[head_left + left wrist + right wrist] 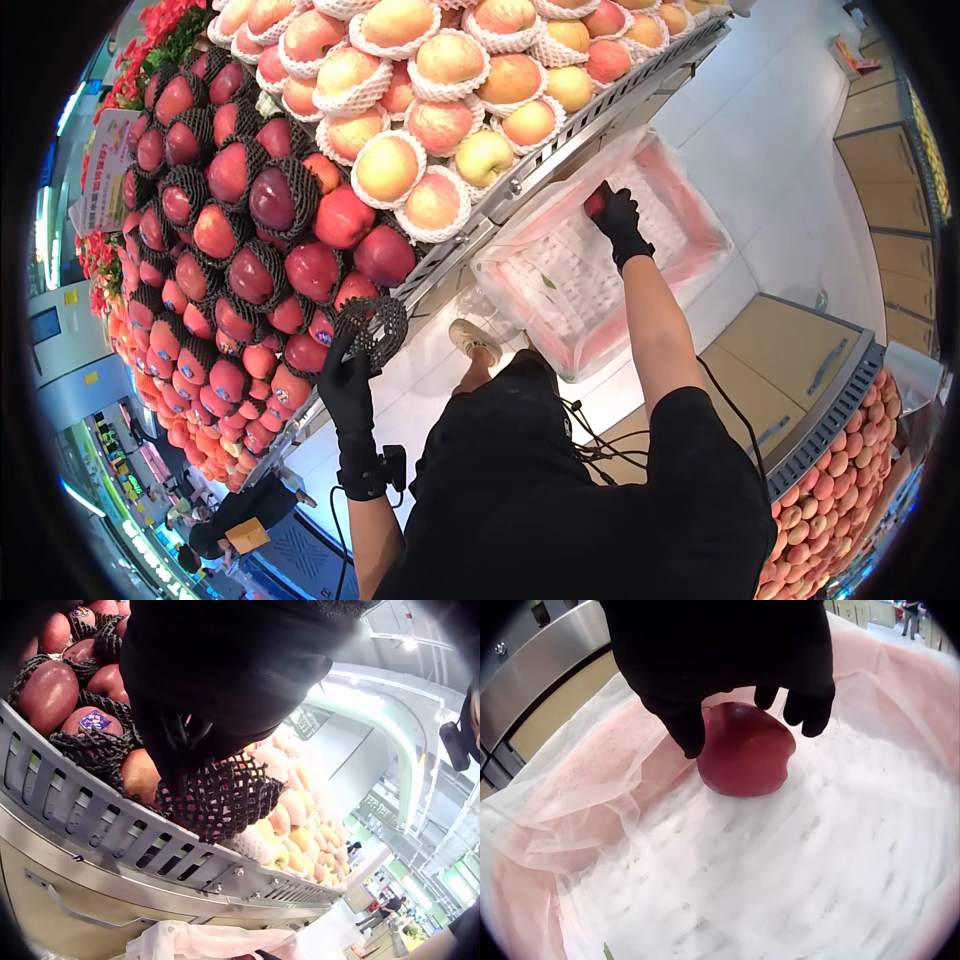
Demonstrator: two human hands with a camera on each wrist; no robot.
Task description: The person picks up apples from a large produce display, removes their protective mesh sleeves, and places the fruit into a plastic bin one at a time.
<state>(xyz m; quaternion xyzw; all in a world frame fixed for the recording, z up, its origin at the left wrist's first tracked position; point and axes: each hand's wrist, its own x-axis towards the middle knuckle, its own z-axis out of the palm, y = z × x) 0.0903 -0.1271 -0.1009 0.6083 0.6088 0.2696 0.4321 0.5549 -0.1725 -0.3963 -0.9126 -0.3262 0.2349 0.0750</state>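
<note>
My right hand (620, 222), in a black glove, grips a dark red apple (746, 754) between thumb and fingers. It holds the apple inside a pink crate (708, 228) lined with thin clear plastic, close over the white bottom in the right wrist view. My left hand (347, 388), gloved in black too, pinches a black foam net sleeve (221, 796) at the edge of the fruit display. The net's mesh hangs from the fingertips, in front of the red apples (305, 352). In the left wrist view the glove hides much of the fruit behind it.
Yellow-pink apples (450, 58) in white foam nets are heaped beyond the red ones. A slotted metal rail (142, 851) edges the display. A small green leaf (548, 282) lies in the crate. Behind my right arm stands a cabinet (790, 350) with more fruit (838, 470).
</note>
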